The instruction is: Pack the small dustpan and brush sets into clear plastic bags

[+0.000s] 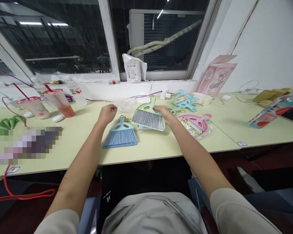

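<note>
My right hand [164, 113] grips the side of a light green dustpan [163, 125] with a grey-bristled hand brush [147, 119] lying in it, held tilted above the table. My left hand [107, 113] is closed, fingers curled together, just above a blue hand brush [121, 135]; whatever it may pinch is hidden. The blue brush lies on the table with its bristles toward me. To the right lie a pink dustpan set [197, 123] in clear wrapping and a blue dustpan set [184, 100]. Part of another green piece [176, 110] shows behind my right hand.
Two drink cups [61, 104] with red straws stand at the left beside a white oval object [58, 118]. Clear plastic [128, 104] lies behind the brushes. A pink box [216, 78] and a bottle [273, 110] stand at the right. The table's front edge [146, 160] runs before my lap.
</note>
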Demonstrator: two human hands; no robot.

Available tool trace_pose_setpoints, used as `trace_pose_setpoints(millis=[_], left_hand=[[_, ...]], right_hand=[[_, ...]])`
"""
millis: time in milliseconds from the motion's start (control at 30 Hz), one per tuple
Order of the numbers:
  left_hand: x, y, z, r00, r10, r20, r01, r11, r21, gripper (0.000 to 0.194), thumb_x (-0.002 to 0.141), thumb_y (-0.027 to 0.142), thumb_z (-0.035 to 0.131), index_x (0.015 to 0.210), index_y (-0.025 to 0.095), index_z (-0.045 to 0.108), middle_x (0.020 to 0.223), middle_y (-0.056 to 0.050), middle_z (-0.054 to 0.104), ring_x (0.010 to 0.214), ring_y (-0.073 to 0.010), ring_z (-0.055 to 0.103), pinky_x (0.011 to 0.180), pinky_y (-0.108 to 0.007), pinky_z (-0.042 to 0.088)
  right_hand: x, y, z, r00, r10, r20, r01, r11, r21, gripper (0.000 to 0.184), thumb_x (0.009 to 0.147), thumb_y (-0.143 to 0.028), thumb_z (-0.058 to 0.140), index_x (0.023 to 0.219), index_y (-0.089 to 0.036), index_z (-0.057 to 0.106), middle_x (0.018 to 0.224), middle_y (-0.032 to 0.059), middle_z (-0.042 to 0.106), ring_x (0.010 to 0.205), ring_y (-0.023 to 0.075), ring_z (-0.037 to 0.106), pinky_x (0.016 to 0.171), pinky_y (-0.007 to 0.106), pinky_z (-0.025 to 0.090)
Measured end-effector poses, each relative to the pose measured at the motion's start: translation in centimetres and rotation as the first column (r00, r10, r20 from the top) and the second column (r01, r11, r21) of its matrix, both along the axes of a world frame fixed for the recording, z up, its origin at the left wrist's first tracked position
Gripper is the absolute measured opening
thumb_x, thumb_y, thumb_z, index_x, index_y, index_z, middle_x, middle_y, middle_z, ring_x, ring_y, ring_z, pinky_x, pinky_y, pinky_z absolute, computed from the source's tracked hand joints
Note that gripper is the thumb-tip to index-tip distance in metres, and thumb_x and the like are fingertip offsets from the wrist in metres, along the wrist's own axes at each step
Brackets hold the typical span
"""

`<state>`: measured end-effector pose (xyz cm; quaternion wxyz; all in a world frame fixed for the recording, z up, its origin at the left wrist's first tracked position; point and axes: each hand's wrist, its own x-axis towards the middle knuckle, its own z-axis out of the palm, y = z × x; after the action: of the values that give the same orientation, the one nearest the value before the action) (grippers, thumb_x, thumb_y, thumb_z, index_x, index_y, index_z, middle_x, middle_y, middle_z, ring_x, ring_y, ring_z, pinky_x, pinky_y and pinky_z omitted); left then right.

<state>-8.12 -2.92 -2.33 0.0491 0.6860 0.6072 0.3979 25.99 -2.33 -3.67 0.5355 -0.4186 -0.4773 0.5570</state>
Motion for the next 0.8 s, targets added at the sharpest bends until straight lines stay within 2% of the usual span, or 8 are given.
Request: trace_pose_setpoints(millis=[100,267,433,600,800], left_hand=[[-1.8,1.3,-1.8,0.992,0.025,-0.12,-0.042,0.989,-0.142,0.016,0.08,0.028,0.067,0.09,0.021,0.078,0.102,-0.011,0.08,0.101,-0.0299,0.07,0.093,-0.037,0.051],[-1.0,2.2,-3.7,0.992,0.023,-0.126,-0.06,0.954,-0.293,0.018,0.07,0.031,0.073,0.083,0.021,0.079,0.099,-0.014,0.08,0.097,-0.0306,0.071,0.082,-0.035,0.051],[-0.7,2.7,-4.1,0.993,0.065,-0.098,-0.095,0.935,-0.342,0.017,0.064,0.031,0.075,0.076,0.02,0.078,0.092,-0.014,0.079,0.088,-0.0289,0.071,0.073,-0.034,0.049],[-1.0,3.2,-4.2,0.996,0.079,-0.043,-0.09,0.923,-0.374,0.009,0.062,0.029,0.076,0.065,0.021,0.074,0.078,-0.01,0.077,0.082,-0.0261,0.069,0.07,-0.033,0.048],[-1.5,3.6,-4.2,0.995,0.097,0.004,-0.089,0.921,-0.379,0.015,0.061,0.031,0.079,0.07,0.021,0.073,0.079,-0.008,0.077,0.082,-0.0241,0.068,0.07,-0.031,0.048]], right_hand=[[0.5,0.7,-0.5,0.997,-0.03,-0.071,0.027,0.999,-0.042,0.029,0.068,-0.038,0.084,0.087,-0.019,0.073,0.077,0.0016,0.076,0.075,0.0221,0.071,0.07,0.031,0.054],[0.4,0.9,-0.9,0.997,-0.046,-0.059,0.043,0.998,-0.05,0.026,0.072,-0.037,0.081,0.085,-0.019,0.069,0.075,0.0,0.075,0.072,0.0202,0.07,0.072,0.031,0.054],[0.0,0.6,-0.8,0.997,-0.06,-0.052,0.057,0.996,-0.061,0.025,0.072,-0.034,0.08,0.088,-0.018,0.07,0.075,-0.0005,0.074,0.074,0.021,0.07,0.07,0.031,0.053],[-0.2,0.3,-0.7,0.997,-0.071,-0.022,0.07,0.997,-0.045,0.027,0.071,-0.038,0.084,0.084,-0.02,0.069,0.074,0.0004,0.074,0.079,0.023,0.072,0.076,0.033,0.055],[0.0,0.8,-1.2,0.998,-0.057,0.01,0.057,0.998,-0.014,0.028,0.07,-0.041,0.084,0.083,-0.02,0.071,0.074,0.0014,0.074,0.083,0.0246,0.072,0.08,0.035,0.056]])
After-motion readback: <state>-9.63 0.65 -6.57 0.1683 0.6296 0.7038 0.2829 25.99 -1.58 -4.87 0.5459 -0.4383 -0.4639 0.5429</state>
